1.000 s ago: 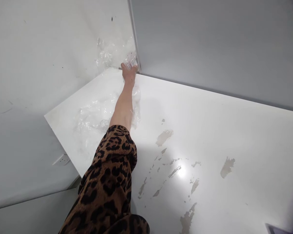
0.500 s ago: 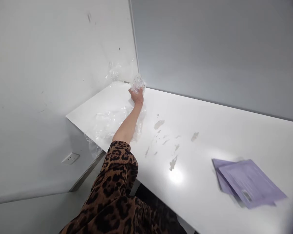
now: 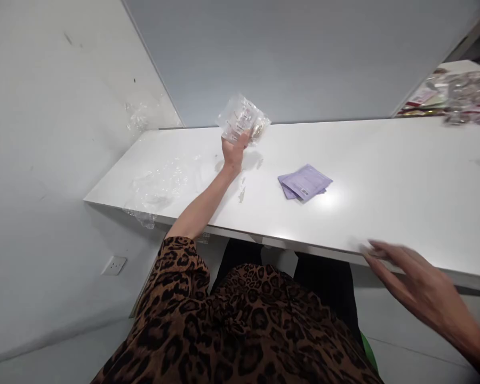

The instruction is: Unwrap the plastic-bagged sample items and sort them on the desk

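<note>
White desk (image 3: 384, 176) running along a grey panel (image 3: 304, 58), with a scuffed white wall (image 3: 44, 106) closing it off on the left, all from the head cam, which is the only view. Left hand (image 3: 233, 154) is reaching out over the desk and it's closed on a clear packet (image 3: 238, 117), held up in front of the panel; there's some printing on it and something goldish showing at its right side. Right hand (image 3: 428, 288) is down by the front edge, well apart from the left one, and it's pretty blurry, so I honestly can't tell if it's got anything between the fingers. Two purple pouches (image 3: 309, 181) lie overlapped on the desk between the hands, top one with a little label. Over on the left there's crinkly clear plastic (image 3: 156, 186) spread on the desk, partly hanging off the front edge, and a few grey smudges (image 3: 242, 192) near the left forearm. Socket (image 3: 114, 265) low on the wall, and a heap of shiny packs (image 3: 468, 96) at far right, past the panel.
</note>
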`<state>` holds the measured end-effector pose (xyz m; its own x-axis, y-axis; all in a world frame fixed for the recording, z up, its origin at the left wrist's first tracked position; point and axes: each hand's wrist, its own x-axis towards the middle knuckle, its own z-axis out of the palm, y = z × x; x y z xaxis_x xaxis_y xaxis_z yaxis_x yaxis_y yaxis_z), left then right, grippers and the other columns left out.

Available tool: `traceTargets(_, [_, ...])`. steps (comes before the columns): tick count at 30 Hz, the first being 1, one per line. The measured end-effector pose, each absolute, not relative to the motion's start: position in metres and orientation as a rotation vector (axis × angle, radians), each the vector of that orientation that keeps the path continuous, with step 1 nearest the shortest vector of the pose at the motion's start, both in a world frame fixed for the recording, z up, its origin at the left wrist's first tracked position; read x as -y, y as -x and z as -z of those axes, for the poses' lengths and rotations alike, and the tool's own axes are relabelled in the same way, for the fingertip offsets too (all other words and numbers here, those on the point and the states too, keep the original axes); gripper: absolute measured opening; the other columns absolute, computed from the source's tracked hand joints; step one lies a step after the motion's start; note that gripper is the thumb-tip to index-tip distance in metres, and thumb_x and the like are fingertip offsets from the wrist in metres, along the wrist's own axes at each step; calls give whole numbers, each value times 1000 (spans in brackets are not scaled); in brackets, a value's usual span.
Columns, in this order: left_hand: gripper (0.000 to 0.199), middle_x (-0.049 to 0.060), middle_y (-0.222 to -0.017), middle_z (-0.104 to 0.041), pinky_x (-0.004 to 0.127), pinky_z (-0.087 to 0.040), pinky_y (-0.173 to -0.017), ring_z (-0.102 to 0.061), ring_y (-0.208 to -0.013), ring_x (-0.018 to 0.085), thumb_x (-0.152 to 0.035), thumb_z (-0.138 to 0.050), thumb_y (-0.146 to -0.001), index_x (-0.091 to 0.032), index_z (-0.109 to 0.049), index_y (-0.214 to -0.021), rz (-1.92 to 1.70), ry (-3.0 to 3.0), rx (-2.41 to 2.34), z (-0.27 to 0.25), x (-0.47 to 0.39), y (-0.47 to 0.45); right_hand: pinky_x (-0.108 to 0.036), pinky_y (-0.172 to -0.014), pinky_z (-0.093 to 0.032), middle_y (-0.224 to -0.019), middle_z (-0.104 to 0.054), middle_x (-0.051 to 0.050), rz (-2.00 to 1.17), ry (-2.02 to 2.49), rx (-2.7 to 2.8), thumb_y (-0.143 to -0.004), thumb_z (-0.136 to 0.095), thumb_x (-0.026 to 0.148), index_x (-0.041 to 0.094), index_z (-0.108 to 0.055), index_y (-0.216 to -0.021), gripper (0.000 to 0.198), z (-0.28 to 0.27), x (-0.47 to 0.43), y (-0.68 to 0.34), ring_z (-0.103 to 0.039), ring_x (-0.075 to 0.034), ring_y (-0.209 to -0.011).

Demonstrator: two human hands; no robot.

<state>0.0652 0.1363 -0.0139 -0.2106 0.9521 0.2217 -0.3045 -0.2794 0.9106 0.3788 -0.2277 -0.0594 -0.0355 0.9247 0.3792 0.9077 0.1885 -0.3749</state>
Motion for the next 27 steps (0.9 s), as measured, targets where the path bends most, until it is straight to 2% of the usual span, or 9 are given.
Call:
traceTargets(3, [32,3,-109,-79,33,-63,-93,-78,-106,20,-18,-85,-85,-20,-68,-112,-1558,-843,-917,26,-98,-101,-54,-88,-62,-123,-73,-19,-123,1552,2064,-107,-44,50,31,-64,-142,45,64,162,-360,-72,-39,-114])
traceTargets(5, [31,2,-103,-80,32,-63,-93,-79,-104,19,-19,-87,-82,-20,-69,-108,-1501,-706,-925,33,-86,-118,-54,-91,-60,-124,-73,-21,-132,1489,2250,-107,-41,48,20,-67,-138,49,62,118,-339,-70,-38,-111])
traceTargets(10, [27,6,-106,-80,38,-64,-97,-79,-108,21,-22,-85,-85,-17,-68,-105,-1459,-523,-953,44,-81,-134,-53,-97,-54,-130,-69,-24,-82,1597,2447,-106,-42,34,14,-70,-135,45,58,39,-312,-65,-38,-116])
traceTargets(12, [25,8,-108,-80,40,-63,-100,-78,-112,22,-24,-86,-85,-15,-69,-102,-1445,-522,-930,48,-83,-131,-57,-101,-51,-129,-69,-25,-213,1686,2266,-103,-46,32,13,-74,-118,37,58,15,-317,-63,-41,-118])
traceTargets(15, [23,8,-106,-81,41,-62,-103,-76,-117,24,-27,-86,-84,-15,-73,-99,-1421,-549,-873,52,-86,-124,-58,-104,-50,-117,-71,-23,-450,1691,1862,-99,-50,37,17,-68,-93,28,57,-15,-325,-63,-39,-118])
traceTargets(18, [22,7,-105,-81,41,-62,-101,-76,-114,23,-31,-82,-86,-16,-77,-101,-1396,-609,-825,53,-86,-120,-47,-89,-60,-110,-72,-16,-730,1563,1438,-99,-50,58,21,-62,-102,39,52,-39,-319,-69,-30,-102])
traceTargets(21, [26,7,-105,-82,40,-64,-98,-76,-111,24,-34,-82,-85,-18,-79,-105,-1348,-694,-805,54,-85,-120,-35,-69,-63,-106,-71,-9,-1154,1298,1068,-83,-71,75,25,-58,-109,58,44,-55,-302,-70,-22,-86])
traceTargets(24, [29,6,-102,-82,40,-64,-98,-77,-108,24,-36,-84,-82,-18,-80,-105,-1287,-743,-821,54,-85,-117,-26,-58,-60,-96,-70,-2,-1387,1090,856,-60,-98,60,26,-59,-101,66,38,-64,-291,-68,-16,-75])
traceTargets(27, [27,7,-97,-82,42,-64,-98,-77,-98,23,-36,-85,-81,-17,-80,-99,-1219,-770,-840,52,-89,-111,-21,-47,-51,-86,-70,-1,-1465,1060,780,-53,-103,45,23,-64,-96,62,39,-66,-291,-64,-13,-66])
